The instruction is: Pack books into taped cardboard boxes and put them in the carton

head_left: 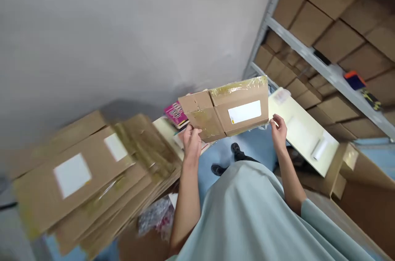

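the person holds a flat taped cardboard box (228, 109) up in front of the chest, its white label (245, 112) facing them. the left hand (191, 142) grips its lower left edge and the right hand (279, 131) pinches the lower right corner. a stack of flat boxes (92, 179) lies to the left. the step in hand seems to be checking this one box. moving it would call for a firm grip on both sides.

A carton (228, 109) spans left hand (191, 142) to right hand (279, 131); stack (92, 179) left, shelves (327, 70) right.

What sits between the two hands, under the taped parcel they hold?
In the head view, between the left hand and right hand, beneath the parcel, only blue floor and a black shoe show.
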The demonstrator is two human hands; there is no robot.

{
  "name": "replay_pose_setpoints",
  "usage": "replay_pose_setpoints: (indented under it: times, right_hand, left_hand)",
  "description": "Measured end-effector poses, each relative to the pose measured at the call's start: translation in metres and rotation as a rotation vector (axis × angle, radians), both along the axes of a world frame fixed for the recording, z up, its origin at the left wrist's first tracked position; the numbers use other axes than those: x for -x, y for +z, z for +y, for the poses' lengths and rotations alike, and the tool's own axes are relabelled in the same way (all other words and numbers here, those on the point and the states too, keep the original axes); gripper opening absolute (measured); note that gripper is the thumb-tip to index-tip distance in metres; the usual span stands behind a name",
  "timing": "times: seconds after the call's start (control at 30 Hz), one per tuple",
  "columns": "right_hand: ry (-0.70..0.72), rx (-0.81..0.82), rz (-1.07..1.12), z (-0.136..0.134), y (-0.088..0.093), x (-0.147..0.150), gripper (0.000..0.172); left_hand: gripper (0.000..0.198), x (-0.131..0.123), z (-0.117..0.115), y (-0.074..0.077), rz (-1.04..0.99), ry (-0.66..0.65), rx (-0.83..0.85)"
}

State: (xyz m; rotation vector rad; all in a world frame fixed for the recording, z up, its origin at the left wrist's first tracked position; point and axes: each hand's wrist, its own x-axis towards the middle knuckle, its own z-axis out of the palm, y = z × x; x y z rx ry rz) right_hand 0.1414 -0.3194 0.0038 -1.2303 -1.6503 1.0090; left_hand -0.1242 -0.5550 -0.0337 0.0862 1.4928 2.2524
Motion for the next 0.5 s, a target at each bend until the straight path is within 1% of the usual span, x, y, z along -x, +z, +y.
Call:
replay_pose_setpoints:
  times: [0.1,0.17,0.2,0.27,0.33,0.43,0.5]
  right_hand:
    - [-0.058,-0.013,0.04,0.021,0.011,-0.069,0.054]
    - [-0.076,0.012,0.074,0.036,0.009,-0.11,0.055]
    - [-0.088,0.03,0.088,0.044,0.005,-0.13,0.057]
    - [-0.124,0.077,0.098,0.066,-0.01,-0.166,0.063]
    - [-0.165,0.139,0.085,0.094,-0.03,-0.2,0.071]
    - [-0.214,0.233,0.053,0.14,-0.06,-0.246,0.079]
    - [-0.251,0.283,0.047,0.167,-0.073,-0.276,0.076]
  left_hand:
    - [0.028,-0.028,0.069,0.01,0.046,-0.241,0.04]
    - [0.028,-0.051,0.111,0.016,0.071,-0.371,0.078]
    - [0.027,-0.063,0.131,0.018,0.091,-0.425,0.098]
    - [0.026,-0.09,0.173,0.019,0.151,-0.514,0.136]
    - [0.026,-0.117,0.215,0.016,0.212,-0.584,0.167]
    - [0.028,-0.161,0.279,0.004,0.244,-0.682,0.218]
    - [0.028,-0.189,0.32,-0.007,0.237,-0.719,0.256]
